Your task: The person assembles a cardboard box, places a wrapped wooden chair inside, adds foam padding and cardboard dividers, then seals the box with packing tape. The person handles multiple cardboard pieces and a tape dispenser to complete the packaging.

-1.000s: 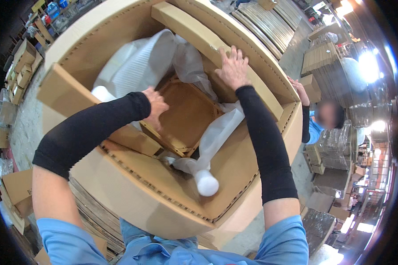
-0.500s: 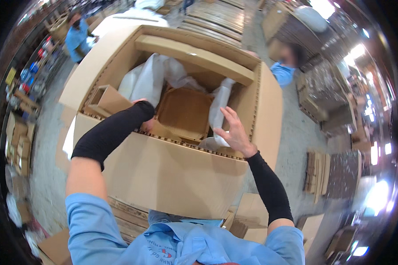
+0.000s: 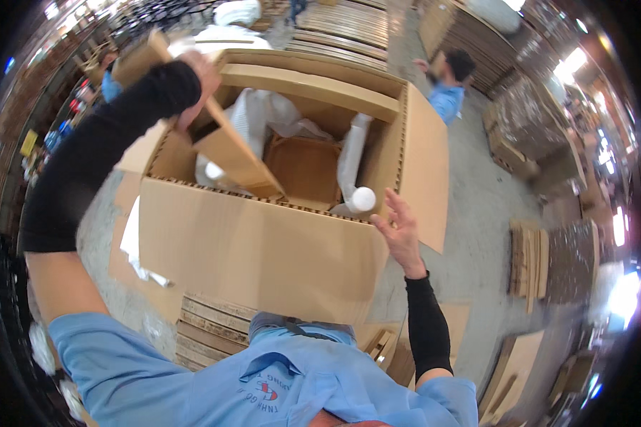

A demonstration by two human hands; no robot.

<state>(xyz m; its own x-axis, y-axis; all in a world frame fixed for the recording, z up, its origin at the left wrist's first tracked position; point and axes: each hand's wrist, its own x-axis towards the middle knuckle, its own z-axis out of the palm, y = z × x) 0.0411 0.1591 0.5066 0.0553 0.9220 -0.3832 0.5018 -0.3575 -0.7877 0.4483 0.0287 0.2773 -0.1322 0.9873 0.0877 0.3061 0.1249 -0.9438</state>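
I am lifting a flat cardboard piece (image 3: 228,146) up out of the big open carton (image 3: 263,249), which I take as my landmark. A moment ago my left hand was down inside the carton beside the brown inner tray; now my left hand (image 3: 196,85) is raised above the carton's far-left corner, fingers clamped on the top edge of that cardboard piece, whose lower end is still slanting down into the carton's opening. My right hand (image 3: 399,228), which was reaching over the near wall, is now hanging just outside the carton's near-right corner, fingers spread apart, holding nothing. I judge this means the insert is coming free and the packing below is being exposed.

Counting what I am seeing: one large carton; one cardboard piece in my grip; one brown inner tray (image 3: 306,167) lying at the bottom of the carton; white foam wrapping (image 3: 263,117) bunched along the carton's far inside, with two rolled white ends showing, one (image 3: 363,198) against the near-right inside wall and one (image 3: 214,171) partly hidden behind the lifted piece. One other person (image 3: 449,85) in blue is standing beyond the carton's right side.
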